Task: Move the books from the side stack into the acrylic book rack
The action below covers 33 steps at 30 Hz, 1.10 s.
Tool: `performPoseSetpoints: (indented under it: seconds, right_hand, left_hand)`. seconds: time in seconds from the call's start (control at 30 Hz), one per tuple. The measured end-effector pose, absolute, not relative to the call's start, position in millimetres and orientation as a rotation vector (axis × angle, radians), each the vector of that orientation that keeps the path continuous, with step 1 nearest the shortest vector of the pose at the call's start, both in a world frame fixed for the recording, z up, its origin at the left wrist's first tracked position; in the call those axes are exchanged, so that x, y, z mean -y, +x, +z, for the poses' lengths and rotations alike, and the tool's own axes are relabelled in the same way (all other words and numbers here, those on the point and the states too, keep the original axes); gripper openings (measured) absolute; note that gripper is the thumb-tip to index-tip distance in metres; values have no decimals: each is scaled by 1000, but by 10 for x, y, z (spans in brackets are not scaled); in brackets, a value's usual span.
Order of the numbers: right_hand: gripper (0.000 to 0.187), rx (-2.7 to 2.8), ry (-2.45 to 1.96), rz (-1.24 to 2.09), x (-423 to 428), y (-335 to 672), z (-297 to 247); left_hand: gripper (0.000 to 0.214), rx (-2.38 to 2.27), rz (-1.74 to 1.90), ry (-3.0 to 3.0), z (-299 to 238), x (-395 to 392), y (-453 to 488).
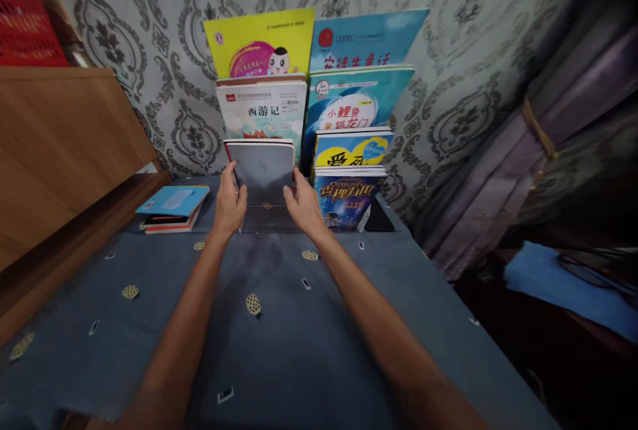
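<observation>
Blue-clothed bench (279, 350) | far left: book stack (173, 207) lies flat, unracked | left hand (230, 204) curled round one edge of grey book (264, 164), upright in front-left row, seemingly not fully seated | right hand (303, 203) clasps the other edge | right rows (349, 151) filled

A notebook (263, 165) stands at the far edge of the table (279, 350), with the left hand (228, 207) on its left side and the right hand (305, 207) on its right. Behind it, books (349, 104) rise in rows against the wall (149, 31). A stack of books (173, 207) lies to the left and a curtain (548, 151) hangs to the right.
</observation>
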State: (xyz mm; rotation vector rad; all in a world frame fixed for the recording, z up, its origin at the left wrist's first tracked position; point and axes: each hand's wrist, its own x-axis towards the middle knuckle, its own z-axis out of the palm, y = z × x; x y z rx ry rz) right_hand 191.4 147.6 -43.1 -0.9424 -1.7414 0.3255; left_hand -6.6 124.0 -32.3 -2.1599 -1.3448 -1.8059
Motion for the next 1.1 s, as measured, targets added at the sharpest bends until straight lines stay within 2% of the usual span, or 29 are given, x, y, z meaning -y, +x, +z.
performPoseSetpoints:
  seconds: [0.37, 0.83, 1.1]
  right_hand:
    - [65, 1771, -952, 275, -1515, 1814, -508]
    - [62, 1775, -975, 260, -1488, 1789, -506]
    - [63, 1796, -1194, 202, -1495, 1706, -313]
  left_hand:
    - [48, 1268, -2015, -2129, -343, -1319, -132]
    - [31, 1492, -1747, -1861, -203, -1290, -120]
    - [28, 1742, -1441, -1846, 70, -1367, -113]
